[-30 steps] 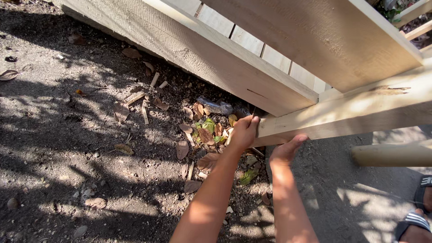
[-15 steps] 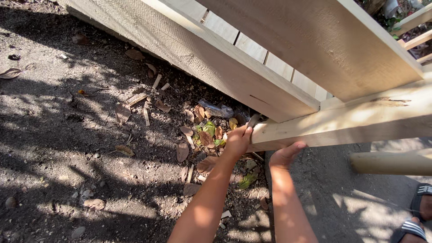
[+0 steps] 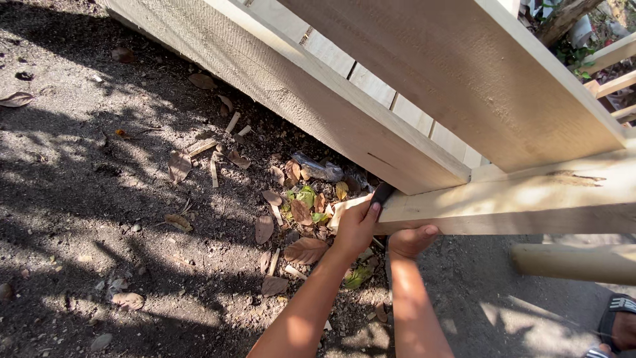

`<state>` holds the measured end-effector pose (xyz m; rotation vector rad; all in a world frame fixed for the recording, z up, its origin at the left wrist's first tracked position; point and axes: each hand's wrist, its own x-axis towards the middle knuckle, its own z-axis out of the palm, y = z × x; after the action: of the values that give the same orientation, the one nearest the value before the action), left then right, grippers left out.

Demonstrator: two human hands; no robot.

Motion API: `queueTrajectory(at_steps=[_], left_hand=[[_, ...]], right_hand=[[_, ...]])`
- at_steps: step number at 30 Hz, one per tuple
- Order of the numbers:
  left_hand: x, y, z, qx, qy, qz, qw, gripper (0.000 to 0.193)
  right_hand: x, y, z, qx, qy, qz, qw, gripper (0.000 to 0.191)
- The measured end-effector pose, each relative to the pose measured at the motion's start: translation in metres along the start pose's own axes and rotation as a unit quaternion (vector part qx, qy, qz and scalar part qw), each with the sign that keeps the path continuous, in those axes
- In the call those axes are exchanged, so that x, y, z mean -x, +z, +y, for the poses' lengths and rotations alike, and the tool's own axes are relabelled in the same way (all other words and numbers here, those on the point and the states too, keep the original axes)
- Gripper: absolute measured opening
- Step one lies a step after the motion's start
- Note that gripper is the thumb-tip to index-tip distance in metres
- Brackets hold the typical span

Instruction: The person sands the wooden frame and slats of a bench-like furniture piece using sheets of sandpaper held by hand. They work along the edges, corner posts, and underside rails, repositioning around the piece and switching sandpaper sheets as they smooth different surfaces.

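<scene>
A pale wooden beam [image 3: 517, 199] runs from the right to the middle, its end resting low near the ground. My left hand [image 3: 356, 227] is at the beam's end and pinches a small dark object [image 3: 382, 193] against it; what the object is cannot be made out. My right hand [image 3: 411, 240] cups the beam's underside just right of the left hand, fingers curled under it. Above the beam, wide wooden boards [image 3: 311, 86] of a fence-like frame slant across the view.
Dry leaves and wood offcuts [image 3: 291, 212] lie on the dark soil below the boards. A crumpled clear plastic scrap [image 3: 318, 169] sits by the board's foot. A round wooden pole [image 3: 573, 263] lies at right. A foot in a dark sandal [image 3: 616, 318] is at bottom right.
Both hands have shifted slightly right and up along the beam's end. The left hand now presses the dark object at the beam's end corner.
</scene>
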<state>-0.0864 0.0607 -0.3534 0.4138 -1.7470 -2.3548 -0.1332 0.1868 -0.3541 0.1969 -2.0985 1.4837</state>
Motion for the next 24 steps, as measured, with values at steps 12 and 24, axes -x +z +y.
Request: queueTrajectory(at_steps=[12,24], left_hand=[[-0.015,0.006,0.020,-0.041,0.026,-0.004,0.999,0.033],[-0.013,-0.010,0.008,-0.085,-0.022,-0.007,0.996,0.035]], right_hand=[[-0.001,0.008,-0.018,-0.076,-0.047,0.021,0.996,0.118],[-0.002,0.008,-0.007,-0.096,-0.003,0.011,0.995,0.119]])
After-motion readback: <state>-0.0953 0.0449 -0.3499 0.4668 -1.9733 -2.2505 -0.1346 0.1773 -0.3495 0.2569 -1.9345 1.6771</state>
